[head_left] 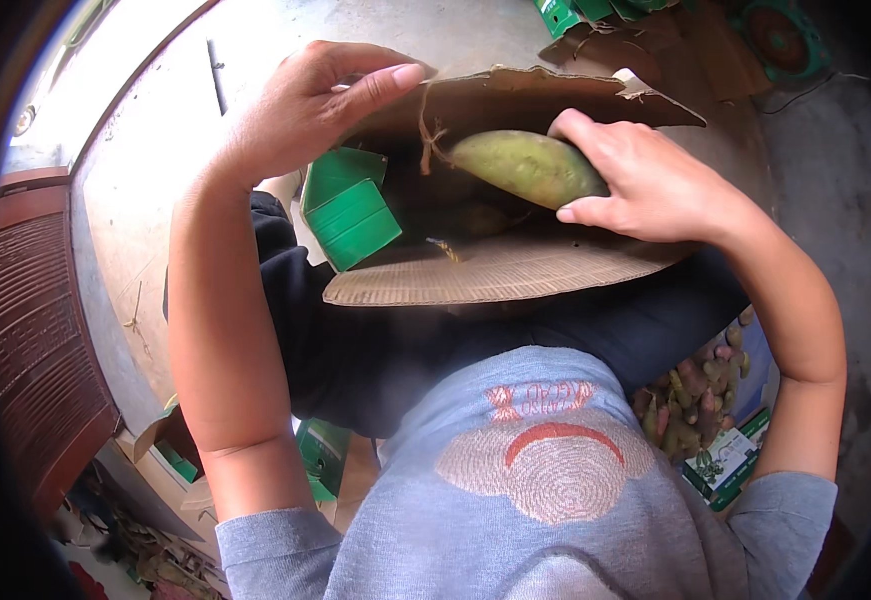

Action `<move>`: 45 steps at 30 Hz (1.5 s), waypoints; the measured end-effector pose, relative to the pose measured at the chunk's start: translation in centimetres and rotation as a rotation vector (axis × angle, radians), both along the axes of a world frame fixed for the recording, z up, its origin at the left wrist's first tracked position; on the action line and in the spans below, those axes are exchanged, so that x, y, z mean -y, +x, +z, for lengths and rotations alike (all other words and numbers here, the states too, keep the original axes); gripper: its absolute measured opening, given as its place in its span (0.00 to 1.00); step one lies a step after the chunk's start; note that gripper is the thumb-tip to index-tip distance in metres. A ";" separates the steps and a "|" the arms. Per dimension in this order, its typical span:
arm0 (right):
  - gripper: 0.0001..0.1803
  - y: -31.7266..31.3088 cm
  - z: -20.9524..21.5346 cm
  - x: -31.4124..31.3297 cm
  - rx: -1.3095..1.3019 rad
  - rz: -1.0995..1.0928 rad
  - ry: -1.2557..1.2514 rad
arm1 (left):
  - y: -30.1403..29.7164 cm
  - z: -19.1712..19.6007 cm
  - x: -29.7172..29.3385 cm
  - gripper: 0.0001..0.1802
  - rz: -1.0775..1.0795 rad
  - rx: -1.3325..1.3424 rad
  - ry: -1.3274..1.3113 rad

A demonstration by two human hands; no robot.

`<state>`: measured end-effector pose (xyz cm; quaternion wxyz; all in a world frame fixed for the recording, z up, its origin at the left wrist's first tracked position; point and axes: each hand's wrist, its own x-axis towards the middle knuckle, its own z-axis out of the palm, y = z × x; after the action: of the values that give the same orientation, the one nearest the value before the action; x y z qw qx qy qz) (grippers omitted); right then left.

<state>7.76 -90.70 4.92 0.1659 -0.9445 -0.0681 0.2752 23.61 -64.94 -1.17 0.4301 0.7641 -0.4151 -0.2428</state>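
Note:
A large, long oval green fruit [525, 165] with a mottled skin is in my right hand [645, 180], the thumb on its near side and the fingers over its far side. A dry brown stem [427, 135] trails from the fruit's left tip. Below it lies the open mouth of a brown cardboard box [495, 280], whose dark inside is hard to make out. My left hand [320, 105] grips the box's far left edge, its thumb along the rim and other fingers partly hidden. Close by, a green flap [355, 220] folds out at the box's left side.
The box rests by my dark-trousered legs [325, 350]. A pile of pinkish and green fruits [700, 390] sits at the lower right beside a printed green-and-white box [730, 455]. Green cartons [320, 455] stand at the lower left, near brown slatted wooden furniture [40, 310]. A round green object [775, 38] is at the far right.

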 end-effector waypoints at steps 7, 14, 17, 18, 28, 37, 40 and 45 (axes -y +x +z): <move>0.34 0.7 -7.6 1.6 -0.103 -0.085 -0.170 | 0.0 0.4 -0.2 0.26 0.028 0.095 0.046; 0.23 -1.0 -1.4 1.8 0.384 -0.061 0.118 | 0.2 -0.1 -0.8 0.26 0.030 0.051 0.036; 0.16 -3.2 2.3 2.3 0.527 -0.354 0.329 | -0.1 -0.1 -1.3 0.25 0.037 -0.104 0.010; 0.15 -4.2 3.1 3.3 0.626 -0.399 0.351 | -0.3 0.0 -1.6 0.25 0.037 -0.108 0.020; 0.17 -23.4 0.7 19.9 0.962 -1.245 0.068 | 1.5 -0.6 -2.5 0.28 0.224 -0.141 -0.144; 0.24 -48.7 -29.0 13.8 0.255 -0.892 -0.123 | 2.8 -2.3 -1.6 0.29 0.377 -0.401 -0.307; 0.25 -50.3 -31.3 9.4 0.243 -0.880 -0.007 | 2.6 -2.4 -1.9 0.27 0.565 -0.457 -0.342; 0.26 -50.3 -32.4 4.6 0.017 -0.956 0.094 | 2.5 -2.5 -1.2 0.26 0.649 -0.491 -0.322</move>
<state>-42.54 -95.30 -27.46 0.3160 -0.8636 0.3600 0.1571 26.15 -63.70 -3.66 0.6837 0.6976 -0.0716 -0.2018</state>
